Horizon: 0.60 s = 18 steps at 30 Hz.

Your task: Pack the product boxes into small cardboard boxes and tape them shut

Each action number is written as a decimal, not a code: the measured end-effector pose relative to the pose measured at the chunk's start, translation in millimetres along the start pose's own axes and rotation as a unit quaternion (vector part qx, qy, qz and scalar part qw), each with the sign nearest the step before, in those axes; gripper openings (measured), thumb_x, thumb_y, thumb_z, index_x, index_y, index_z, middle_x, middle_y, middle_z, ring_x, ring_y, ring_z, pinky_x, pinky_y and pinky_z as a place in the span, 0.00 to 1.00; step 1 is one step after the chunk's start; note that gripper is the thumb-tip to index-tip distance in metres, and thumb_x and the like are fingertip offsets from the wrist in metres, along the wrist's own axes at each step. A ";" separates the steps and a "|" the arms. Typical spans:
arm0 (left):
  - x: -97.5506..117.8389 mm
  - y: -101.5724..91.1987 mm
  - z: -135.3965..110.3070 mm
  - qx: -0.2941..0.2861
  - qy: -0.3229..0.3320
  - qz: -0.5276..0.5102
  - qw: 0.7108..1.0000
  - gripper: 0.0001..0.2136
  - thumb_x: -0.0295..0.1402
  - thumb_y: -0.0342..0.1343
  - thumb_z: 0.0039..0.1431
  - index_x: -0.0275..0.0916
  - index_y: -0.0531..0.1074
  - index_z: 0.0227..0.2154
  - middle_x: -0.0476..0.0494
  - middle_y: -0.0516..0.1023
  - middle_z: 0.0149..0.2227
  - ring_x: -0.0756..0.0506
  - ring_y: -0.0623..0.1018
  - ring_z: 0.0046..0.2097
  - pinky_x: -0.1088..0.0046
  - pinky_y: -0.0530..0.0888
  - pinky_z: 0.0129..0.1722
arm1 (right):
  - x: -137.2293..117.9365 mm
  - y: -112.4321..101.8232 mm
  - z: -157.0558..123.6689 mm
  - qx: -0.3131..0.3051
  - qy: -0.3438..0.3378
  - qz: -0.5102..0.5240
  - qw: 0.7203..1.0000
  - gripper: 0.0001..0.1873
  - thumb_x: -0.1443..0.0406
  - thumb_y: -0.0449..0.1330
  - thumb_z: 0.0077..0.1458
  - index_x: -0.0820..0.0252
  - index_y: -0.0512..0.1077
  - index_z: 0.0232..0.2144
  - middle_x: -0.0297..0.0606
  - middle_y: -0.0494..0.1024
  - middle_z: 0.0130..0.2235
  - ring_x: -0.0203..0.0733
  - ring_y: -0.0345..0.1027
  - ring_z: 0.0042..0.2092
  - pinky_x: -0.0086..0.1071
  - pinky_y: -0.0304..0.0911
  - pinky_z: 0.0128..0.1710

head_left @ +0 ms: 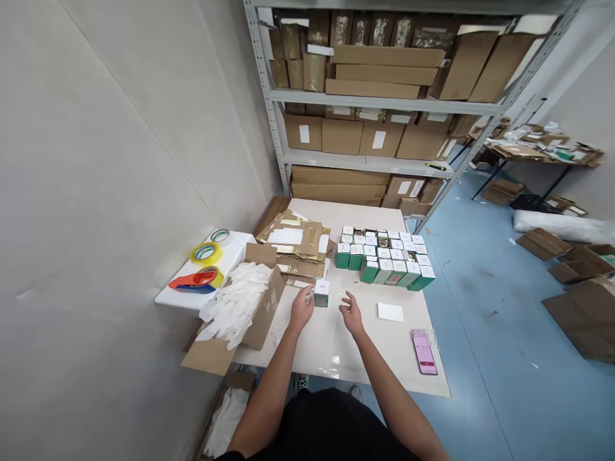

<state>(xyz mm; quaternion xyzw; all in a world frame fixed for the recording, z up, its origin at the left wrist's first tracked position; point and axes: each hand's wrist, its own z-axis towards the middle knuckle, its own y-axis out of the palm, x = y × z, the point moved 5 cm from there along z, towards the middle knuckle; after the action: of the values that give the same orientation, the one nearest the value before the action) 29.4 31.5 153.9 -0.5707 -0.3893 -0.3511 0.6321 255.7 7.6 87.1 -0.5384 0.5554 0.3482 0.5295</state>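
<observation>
A small white and green carton (321,294) stands upright on the pale table (314,346) in front of me. My left hand (302,308) is at its left side, fingers apart and curved toward it; I cannot tell whether the fingertips touch it. To the right of the carton, my right hand (351,313) hovers with spread fingers and holds nothing. Farther back on the right stand rows of similar green and white cartons (394,272), a few with open tops. A flat white card or pad (390,312) lies to the right of my right hand.
At left, an open cardboard box (266,314) overflows with white gloves (240,301). Behind it, a white surface holds tape rolls (205,252) and a red and blue tape dispenser (195,280). Flattened cardboard (300,262), a phone (423,353) and a loaded shelf rack (365,160) surround the workspace.
</observation>
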 end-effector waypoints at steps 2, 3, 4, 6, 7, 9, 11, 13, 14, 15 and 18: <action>4.5 -3.9 -17.1 0.004 -0.001 0.009 1.000 0.22 0.28 0.53 0.61 0.44 0.73 0.57 0.40 0.76 0.59 0.43 0.79 0.54 0.64 0.78 0.51 | 3.6 -0.2 -6.7 -0.009 -0.009 0.015 1.000 0.29 0.55 0.59 0.53 0.54 0.68 0.56 0.45 0.80 0.51 0.45 0.76 0.40 0.40 0.72 0.44; 5.9 -6.3 -26.3 0.006 -0.002 0.016 1.000 0.22 0.28 0.53 0.61 0.44 0.73 0.58 0.40 0.75 0.60 0.43 0.78 0.55 0.64 0.78 0.52 | 6.1 1.3 -10.2 -0.014 -0.014 0.022 1.000 0.25 0.54 0.59 0.53 0.54 0.69 0.53 0.45 0.80 0.50 0.45 0.76 0.41 0.41 0.72 0.45; 6.6 -8.8 -35.4 0.006 -0.003 0.021 1.000 0.23 0.28 0.54 0.61 0.45 0.72 0.58 0.40 0.75 0.61 0.43 0.78 0.56 0.64 0.77 0.53 | 8.7 3.9 -13.9 -0.020 -0.019 0.029 0.999 0.22 0.53 0.59 0.54 0.54 0.70 0.50 0.45 0.80 0.50 0.46 0.77 0.41 0.41 0.72 0.45; 6.3 -15.5 -52.7 0.009 -0.008 0.031 0.999 0.24 0.28 0.54 0.60 0.46 0.72 0.60 0.41 0.72 0.63 0.42 0.75 0.61 0.64 0.77 0.55 | 13.0 12.2 -21.4 -0.032 -0.028 0.038 0.998 0.19 0.53 0.59 0.54 0.53 0.69 0.46 0.46 0.80 0.50 0.47 0.77 0.42 0.42 0.73 0.45; 5.3 -20.0 -60.3 0.013 -0.013 0.034 0.999 0.24 0.28 0.54 0.60 0.46 0.71 0.60 0.41 0.71 0.65 0.42 0.73 0.63 0.63 0.76 0.56 | 13.7 17.9 -25.0 -0.040 -0.032 0.041 0.998 0.20 0.53 0.59 0.55 0.53 0.69 0.47 0.47 0.80 0.51 0.48 0.77 0.43 0.43 0.73 0.45; 2.0 -32.2 -73.0 0.034 -0.029 0.033 0.998 0.26 0.28 0.54 0.60 0.47 0.70 0.62 0.41 0.70 0.66 0.41 0.70 0.67 0.62 0.76 0.58 | 10.1 32.7 -31.4 -0.069 -0.041 0.041 0.996 0.23 0.53 0.59 0.56 0.54 0.69 0.52 0.48 0.79 0.52 0.48 0.77 0.44 0.43 0.73 0.45; -2.2 -48.2 -81.5 0.069 -0.047 0.021 0.996 0.26 0.29 0.54 0.62 0.46 0.69 0.63 0.40 0.70 0.66 0.41 0.70 0.66 0.62 0.76 0.58 | -1.6 50.7 -36.0 -0.112 -0.058 0.034 0.991 0.28 0.52 0.59 0.57 0.54 0.67 0.57 0.50 0.78 0.55 0.48 0.77 0.45 0.42 0.74 0.44; -6.3 -67.7 -85.7 0.113 -0.064 0.003 0.992 0.25 0.30 0.55 0.63 0.45 0.68 0.64 0.38 0.71 0.65 0.40 0.72 0.65 0.61 0.76 0.58 | -20.4 71.2 -38.1 -0.155 -0.081 0.022 0.984 0.31 0.52 0.59 0.58 0.54 0.66 0.60 0.50 0.77 0.57 0.48 0.77 0.48 0.41 0.74 0.44; -8.0 -78.3 -86.3 0.135 -0.070 -0.006 0.988 0.26 0.31 0.55 0.63 0.45 0.68 0.64 0.38 0.71 0.65 0.39 0.73 0.64 0.60 0.76 0.59 | -31.7 82.1 -38.0 -0.170 -0.092 0.018 0.981 0.31 0.51 0.59 0.58 0.54 0.66 0.61 0.50 0.76 0.57 0.48 0.76 0.48 0.40 0.74 0.44; -9.3 -89.4 -86.0 0.153 -0.073 -0.012 0.986 0.26 0.32 0.55 0.64 0.44 0.67 0.65 0.37 0.71 0.65 0.38 0.72 0.65 0.60 0.75 0.60 | -43.9 93.9 -37.6 -0.185 -0.103 0.016 0.977 0.31 0.52 0.59 0.59 0.54 0.66 0.62 0.51 0.76 0.58 0.48 0.76 0.49 0.40 0.74 0.44; -9.0 -126.4 -81.7 0.191 -0.048 -0.014 0.980 0.26 0.31 0.55 0.64 0.43 0.67 0.65 0.37 0.70 0.66 0.38 0.69 0.68 0.58 0.69 0.66 | -82.0 134.5 -35.9 -0.217 -0.133 0.017 0.967 0.33 0.53 0.61 0.59 0.53 0.65 0.64 0.50 0.75 0.59 0.49 0.76 0.50 0.40 0.73 0.44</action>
<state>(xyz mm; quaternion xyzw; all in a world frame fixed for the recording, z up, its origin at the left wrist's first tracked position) -79.4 -62.6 198.8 -0.4502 -0.4870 -0.2514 0.7050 106.5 16.0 148.5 -0.5796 0.4004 0.5379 0.4630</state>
